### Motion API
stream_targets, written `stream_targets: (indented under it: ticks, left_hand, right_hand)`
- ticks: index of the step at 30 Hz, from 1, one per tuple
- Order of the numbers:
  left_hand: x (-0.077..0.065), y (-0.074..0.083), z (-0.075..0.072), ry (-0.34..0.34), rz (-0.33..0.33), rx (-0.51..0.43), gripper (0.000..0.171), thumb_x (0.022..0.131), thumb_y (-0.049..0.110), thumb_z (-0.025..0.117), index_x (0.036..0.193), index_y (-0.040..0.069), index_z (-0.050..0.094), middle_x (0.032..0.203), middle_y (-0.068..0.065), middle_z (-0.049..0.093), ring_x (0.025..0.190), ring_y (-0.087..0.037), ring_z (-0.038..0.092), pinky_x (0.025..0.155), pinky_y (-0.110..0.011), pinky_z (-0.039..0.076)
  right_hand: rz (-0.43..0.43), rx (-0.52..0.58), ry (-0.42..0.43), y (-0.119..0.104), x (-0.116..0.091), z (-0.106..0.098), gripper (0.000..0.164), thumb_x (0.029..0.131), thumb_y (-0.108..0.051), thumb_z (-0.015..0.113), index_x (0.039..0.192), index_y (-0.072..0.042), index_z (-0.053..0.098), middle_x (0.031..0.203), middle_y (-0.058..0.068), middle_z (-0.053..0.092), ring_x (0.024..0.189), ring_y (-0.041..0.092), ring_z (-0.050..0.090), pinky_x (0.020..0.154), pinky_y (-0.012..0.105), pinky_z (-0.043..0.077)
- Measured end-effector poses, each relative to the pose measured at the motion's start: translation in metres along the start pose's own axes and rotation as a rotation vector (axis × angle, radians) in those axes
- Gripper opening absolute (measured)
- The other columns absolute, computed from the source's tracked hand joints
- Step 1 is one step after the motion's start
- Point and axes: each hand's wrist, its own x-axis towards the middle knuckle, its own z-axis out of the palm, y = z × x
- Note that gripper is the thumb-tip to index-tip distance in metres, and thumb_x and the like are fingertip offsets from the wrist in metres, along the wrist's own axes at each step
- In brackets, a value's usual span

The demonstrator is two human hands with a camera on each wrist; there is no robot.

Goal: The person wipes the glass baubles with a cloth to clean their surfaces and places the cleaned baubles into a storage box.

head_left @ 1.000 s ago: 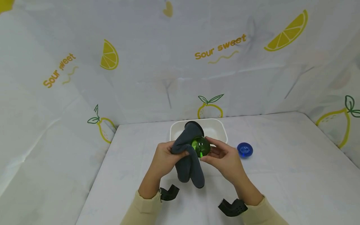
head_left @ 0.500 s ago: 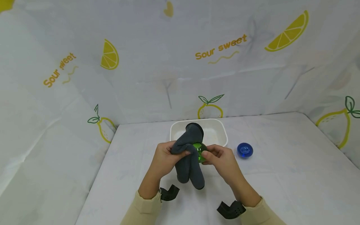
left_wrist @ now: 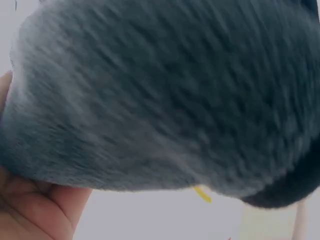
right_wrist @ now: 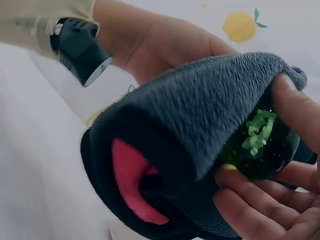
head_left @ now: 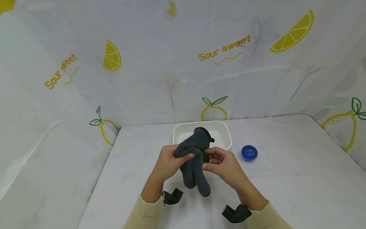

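Observation:
In the head view my left hand (head_left: 168, 161) grips a dark grey fuzzy cloth (head_left: 190, 173), thumb on top, and two folds hang below it. The cloth has black edging, and the right wrist view shows a bright pink patch (right_wrist: 132, 182) inside a fold. My right hand (head_left: 224, 165) holds a green see-through glass ball (right_wrist: 270, 142) between thumb and fingers. Part of the ball is tucked under the cloth. Lighter green marks show in it. Grey cloth (left_wrist: 150, 100) fills most of the left wrist view.
Behind the hands stands a white plastic tray (head_left: 220, 135), partly covered by the cloth in the head view. A round blue glass piece (head_left: 249, 153) sits on the white tabletop (head_left: 300, 190) to the right. A lemon-printed curtain (head_left: 157, 79) rises behind the table.
The green ball has turned and gone deeper under the cloth, with the right hand shifting slightly left and its fingers regripping. The cloth's upper end has swung a little right and down.

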Motion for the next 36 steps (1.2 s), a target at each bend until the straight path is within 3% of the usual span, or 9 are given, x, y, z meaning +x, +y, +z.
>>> stream_targets:
  ticks: [2,6,9,12,15,19,23,29,36]
  left_hand:
    - [0.000,-0.001,0.000,-0.010,-0.004,-0.002,0.010,0.084,0.012,0.078,0.084,0.002,0.074,0.072,-0.009,0.069,0.063,-0.009,0.059,0.057,-0.027,0.052]
    - [0.000,-0.002,0.000,0.015,0.006,0.020,0.010,0.084,0.013,0.079,0.087,0.004,0.075,0.075,-0.009,0.071,0.066,-0.009,0.061,0.059,-0.028,0.053]
    - [0.000,-0.001,0.001,0.043,0.026,0.036,0.012,0.083,0.013,0.079,0.089,0.004,0.076,0.079,-0.011,0.073,0.069,-0.009,0.063,0.062,-0.028,0.055]
    - [-0.001,0.000,0.001,0.074,0.061,0.023,0.013,0.082,0.010,0.079,0.092,0.002,0.076,0.083,-0.014,0.074,0.073,-0.009,0.067,0.065,-0.029,0.057]
    - [-0.002,0.001,0.000,0.098,0.093,0.000,0.013,0.081,0.005,0.079,0.092,-0.001,0.075,0.084,-0.017,0.074,0.075,-0.009,0.068,0.065,-0.030,0.057]
    - [-0.002,0.001,0.000,0.094,0.112,-0.014,0.012,0.080,0.003,0.079,0.090,-0.002,0.075,0.081,-0.018,0.073,0.074,-0.008,0.067,0.065,-0.030,0.057]
    - [-0.002,0.002,0.000,0.064,0.127,-0.022,0.011,0.080,0.001,0.079,0.088,-0.004,0.074,0.079,-0.019,0.072,0.072,-0.007,0.066,0.064,-0.030,0.057]
    - [-0.003,0.005,0.000,0.021,0.122,-0.041,0.015,0.079,0.000,0.079,0.092,-0.004,0.074,0.084,-0.020,0.073,0.075,-0.008,0.065,0.068,-0.031,0.057]
    - [-0.004,0.001,0.003,0.027,0.116,-0.028,0.012,0.081,0.000,0.078,0.091,-0.004,0.073,0.082,-0.019,0.072,0.075,-0.007,0.065,0.067,-0.030,0.057]
  right_hand:
    - [-0.072,-0.134,0.052,0.000,-0.002,0.003,0.049,0.077,-0.009,0.084,0.121,0.000,0.063,0.106,0.010,0.068,0.090,0.013,0.068,0.079,0.024,0.058]
    - [-0.394,-0.422,0.131,0.002,-0.004,0.008,0.055,0.072,-0.008,0.087,0.122,-0.003,0.065,0.113,0.008,0.070,0.101,0.018,0.069,0.091,0.018,0.051]
    - [-0.658,-0.610,0.209,0.004,-0.002,0.008,0.048,0.083,-0.026,0.081,0.121,0.001,0.066,0.114,0.013,0.070,0.103,0.026,0.068,0.098,0.015,0.045]
    - [-0.783,-0.642,0.259,0.006,0.000,0.010,0.050,0.092,-0.039,0.067,0.120,0.003,0.067,0.113,0.016,0.070,0.102,0.029,0.069,0.100,0.014,0.044]
    - [-0.702,-0.467,0.228,0.006,0.000,0.012,0.044,0.089,-0.026,0.074,0.120,0.004,0.066,0.112,0.018,0.070,0.099,0.025,0.070,0.094,0.018,0.050]
    - [-0.309,-0.097,0.179,0.001,-0.003,0.014,0.047,0.078,-0.001,0.081,0.121,0.005,0.064,0.108,0.011,0.070,0.094,0.013,0.070,0.081,0.022,0.057]
    - [-0.022,0.287,0.057,-0.002,-0.002,0.009,0.029,0.090,-0.002,0.067,0.118,0.002,0.064,0.099,0.002,0.072,0.086,0.012,0.071,0.077,0.029,0.059]
    - [0.015,0.542,-0.224,0.000,0.000,-0.001,0.030,0.106,-0.016,0.040,0.105,-0.014,0.069,0.089,-0.001,0.075,0.077,0.010,0.073,0.073,0.029,0.059]
    - [-0.003,0.437,-0.128,-0.003,-0.001,-0.004,0.019,0.104,-0.016,0.046,0.105,-0.012,0.065,0.090,-0.002,0.073,0.076,0.011,0.072,0.072,0.030,0.060]
